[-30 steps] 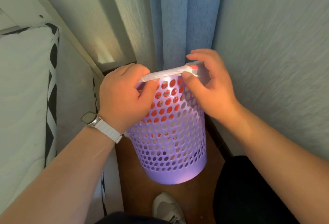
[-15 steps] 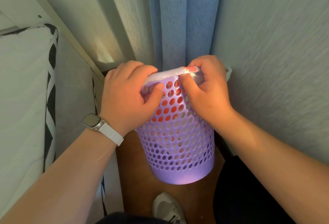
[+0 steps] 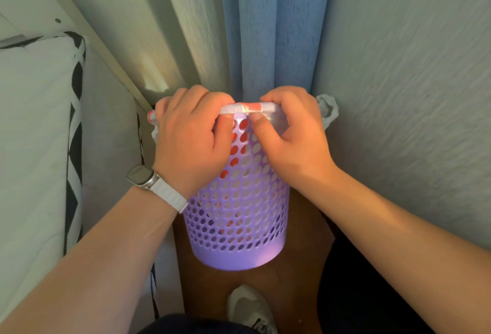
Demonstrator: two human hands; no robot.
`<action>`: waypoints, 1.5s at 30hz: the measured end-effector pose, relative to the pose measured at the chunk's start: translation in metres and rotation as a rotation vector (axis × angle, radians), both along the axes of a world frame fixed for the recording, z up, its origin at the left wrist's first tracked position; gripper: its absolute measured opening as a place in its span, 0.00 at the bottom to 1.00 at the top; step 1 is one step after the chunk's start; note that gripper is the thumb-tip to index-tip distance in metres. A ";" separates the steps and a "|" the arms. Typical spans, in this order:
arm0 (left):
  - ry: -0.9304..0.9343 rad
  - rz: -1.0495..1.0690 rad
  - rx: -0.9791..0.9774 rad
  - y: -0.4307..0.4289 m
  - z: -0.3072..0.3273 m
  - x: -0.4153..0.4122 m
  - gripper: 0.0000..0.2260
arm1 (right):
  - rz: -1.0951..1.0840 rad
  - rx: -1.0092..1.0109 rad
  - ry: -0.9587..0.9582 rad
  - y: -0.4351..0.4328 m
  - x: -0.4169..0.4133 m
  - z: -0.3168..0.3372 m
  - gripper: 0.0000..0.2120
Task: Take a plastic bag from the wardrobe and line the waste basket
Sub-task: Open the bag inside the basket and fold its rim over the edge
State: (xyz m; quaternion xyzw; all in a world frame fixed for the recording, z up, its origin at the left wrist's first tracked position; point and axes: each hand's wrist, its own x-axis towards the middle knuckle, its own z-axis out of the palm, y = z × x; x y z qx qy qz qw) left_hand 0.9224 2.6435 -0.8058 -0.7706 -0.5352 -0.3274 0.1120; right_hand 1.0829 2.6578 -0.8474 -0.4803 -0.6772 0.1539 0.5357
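Head view: left hand (image 3: pixel 191 142), right hand (image 3: pixel 292 142) both pinch plastic bag (image 3: pixel 249 107) edge, rolled over near rim of waste basket (image 3: pixel 239 214), thumbs close together. Best: fold edge down evenly, working outward from thumbs, pulling gently to avoid tearing.

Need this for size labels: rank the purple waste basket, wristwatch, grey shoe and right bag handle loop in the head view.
1. purple waste basket
2. grey shoe, though cut off by the frame edge and nearer the camera
3. wristwatch and bag handle loop look alike; not ranked
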 end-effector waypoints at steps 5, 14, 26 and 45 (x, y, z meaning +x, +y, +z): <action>-0.096 -0.029 -0.042 0.004 -0.001 -0.007 0.06 | -0.031 0.000 0.079 0.015 0.017 -0.006 0.15; -0.127 -0.107 -0.047 0.001 0.004 -0.005 0.07 | -0.071 -0.045 0.212 0.010 0.018 -0.001 0.06; 0.026 -0.004 0.075 -0.006 0.004 0.011 0.05 | -0.095 -0.001 0.053 -0.003 -0.008 0.009 0.13; -0.184 -0.117 0.000 0.002 -0.005 0.006 0.08 | -0.114 -0.166 0.333 0.003 0.026 -0.013 0.05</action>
